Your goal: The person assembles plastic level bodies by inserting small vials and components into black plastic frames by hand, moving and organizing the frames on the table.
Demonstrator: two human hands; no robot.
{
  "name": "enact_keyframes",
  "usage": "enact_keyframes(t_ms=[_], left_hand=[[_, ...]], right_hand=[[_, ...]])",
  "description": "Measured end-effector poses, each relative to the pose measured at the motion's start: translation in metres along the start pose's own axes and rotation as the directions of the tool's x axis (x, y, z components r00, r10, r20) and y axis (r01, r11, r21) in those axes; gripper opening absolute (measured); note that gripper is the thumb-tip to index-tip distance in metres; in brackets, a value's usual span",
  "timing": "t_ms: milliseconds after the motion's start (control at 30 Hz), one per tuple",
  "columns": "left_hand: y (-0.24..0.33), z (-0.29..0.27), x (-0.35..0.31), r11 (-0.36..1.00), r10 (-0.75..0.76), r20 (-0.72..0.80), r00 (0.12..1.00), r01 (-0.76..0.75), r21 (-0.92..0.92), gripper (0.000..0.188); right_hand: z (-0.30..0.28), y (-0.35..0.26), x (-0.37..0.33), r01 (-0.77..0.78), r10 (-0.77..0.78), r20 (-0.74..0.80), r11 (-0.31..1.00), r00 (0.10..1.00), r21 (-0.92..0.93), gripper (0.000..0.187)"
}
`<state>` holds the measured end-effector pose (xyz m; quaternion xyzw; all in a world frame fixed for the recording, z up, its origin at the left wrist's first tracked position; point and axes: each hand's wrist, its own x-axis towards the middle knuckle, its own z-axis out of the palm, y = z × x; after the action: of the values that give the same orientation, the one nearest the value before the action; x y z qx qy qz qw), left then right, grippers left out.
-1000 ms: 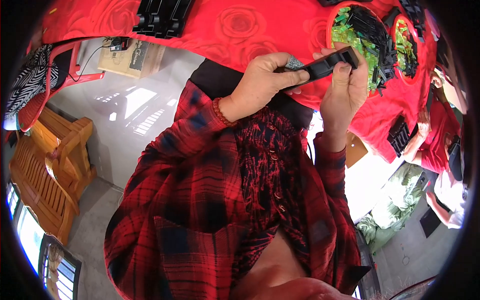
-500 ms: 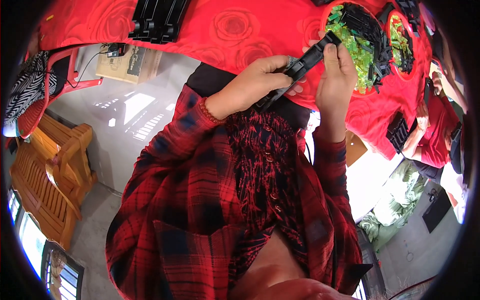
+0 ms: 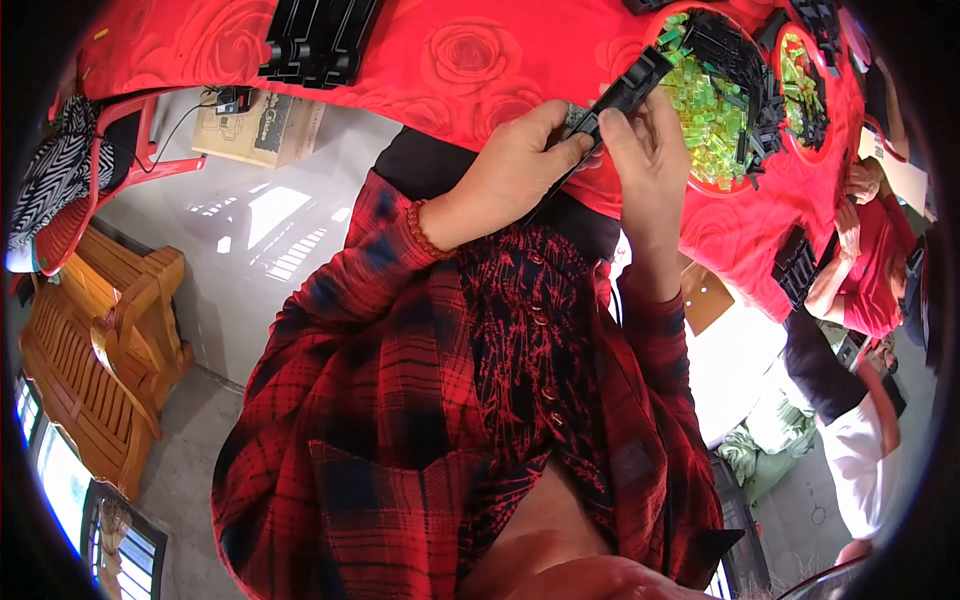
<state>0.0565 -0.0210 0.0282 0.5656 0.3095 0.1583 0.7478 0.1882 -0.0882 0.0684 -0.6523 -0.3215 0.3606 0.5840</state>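
A long black plastic strip with raised box-like sections slants up and to the right over the near edge of the red table. My left hand is closed around its lower part, thumb on top. My right hand is closed at the strip's middle, its thumb pressed on the top face and its fingers curled behind. Whether a small piece sits under that thumb is hidden. Just beyond the right hand, a round red basket holds yellow-green translucent pieces and small black pieces.
More black plastic strips lie at the table's far left on the rose-patterned red cloth. A second basket stands farther right. Beyond it, a person in red handles black parts. A cardboard box and wooden bench stand left.
My right hand has slid down the strip from its upper end toward my left hand. At the right, a person in white and dark clothing has come further into view.
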Motion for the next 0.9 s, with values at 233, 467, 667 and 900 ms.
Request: enact_keyframes(t_ms=[233,467,667,900], left_hand=[[-0.002,-0.002,-0.001,0.998,-0.007,-0.024,1.000,0.008,0.059,0.014],[-0.006,0.001,0.001,0.990,-0.022,-0.013,1.000,0.020,-0.138,0.013],[0.012,0.004,-0.004,0.961,-0.111,-0.022,0.994,0.102,-0.256,0.018],[0.005,0.004,-0.002,0.978,-0.060,-0.107,0.992,0.037,-0.207,0.020]], right_hand=[[-0.001,0.000,-0.003,-0.021,0.021,0.017,1.000,1.000,0.003,0.046],[-0.001,0.006,0.000,-0.037,0.044,-0.075,0.995,0.996,0.088,0.033],[0.008,0.001,-0.002,0.040,-0.039,-0.060,0.999,0.997,0.015,0.031],[0.011,0.003,-0.006,0.110,-0.118,-0.051,0.984,0.992,-0.142,0.027]])
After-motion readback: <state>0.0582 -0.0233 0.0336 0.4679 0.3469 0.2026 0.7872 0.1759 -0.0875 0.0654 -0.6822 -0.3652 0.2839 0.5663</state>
